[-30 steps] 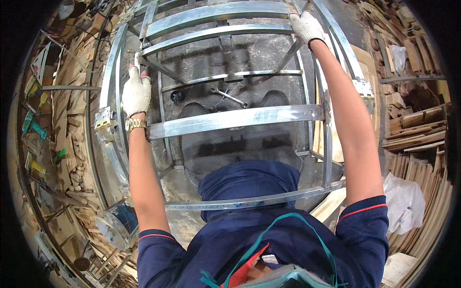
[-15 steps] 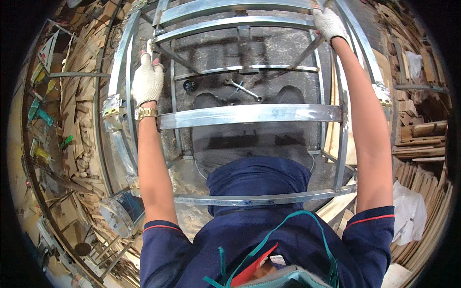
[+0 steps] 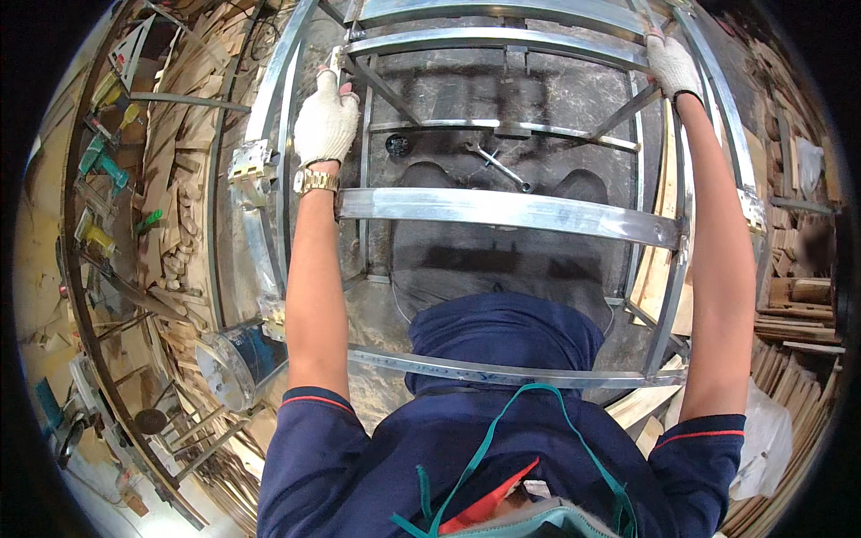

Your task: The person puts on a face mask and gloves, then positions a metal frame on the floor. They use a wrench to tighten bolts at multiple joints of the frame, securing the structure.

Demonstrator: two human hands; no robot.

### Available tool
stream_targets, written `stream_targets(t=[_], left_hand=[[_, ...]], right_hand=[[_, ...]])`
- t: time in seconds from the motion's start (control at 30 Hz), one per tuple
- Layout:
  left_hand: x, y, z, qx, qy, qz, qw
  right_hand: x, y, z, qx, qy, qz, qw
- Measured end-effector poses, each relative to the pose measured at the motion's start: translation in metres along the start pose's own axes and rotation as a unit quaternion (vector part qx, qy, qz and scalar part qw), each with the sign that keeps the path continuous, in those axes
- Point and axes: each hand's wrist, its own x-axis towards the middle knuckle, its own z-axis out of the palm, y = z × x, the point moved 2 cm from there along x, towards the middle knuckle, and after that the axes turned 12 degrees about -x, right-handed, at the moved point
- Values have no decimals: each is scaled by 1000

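A large frame of shiny square steel tubes (image 3: 502, 207) stands in front of me and around my lap. My left hand (image 3: 326, 124), in a white knit glove with bare fingertips, grips the frame's left side tube near a far corner. One finger stretches forward along the tube. At the far right corner, my right hand (image 3: 673, 68), gloved the same way, is closed around the frame; its fingers are partly hidden. Through the frame a combination wrench (image 3: 498, 167) shows, lying on dark ground near a small round black object (image 3: 398, 144).
Brass-coloured hinge-like brackets (image 3: 253, 165) sit on the outer tubes. To the left are a metal bucket (image 3: 235, 366), scrap wood (image 3: 184, 188) and a rack with a teal power tool (image 3: 105, 163). Stacked boards (image 3: 798, 381) and a white plastic bag (image 3: 764, 439) lie at right.
The whole scene has shifted rightward in the picture, and the frame looks slightly turned. Both hands remain at the same places on the frame.
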Motion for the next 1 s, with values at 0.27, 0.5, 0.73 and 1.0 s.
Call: stream_targets(t=[0.27, 0.5, 0.73, 1.0], left_hand=[[-2, -1, 2, 1, 0, 5, 1000], [-2, 3, 1, 16, 0, 6, 1000], [1, -5, 6, -1, -4, -8, 1000], [0, 2, 2, 5, -9, -12, 1000]], right_hand=[[0, 4, -1, -1, 0, -2, 1000], [3, 9, 4, 19, 2, 2, 1000], [3, 9, 2, -9, 6, 3, 1000], [-8, 1, -4, 41, 0, -2, 999]])
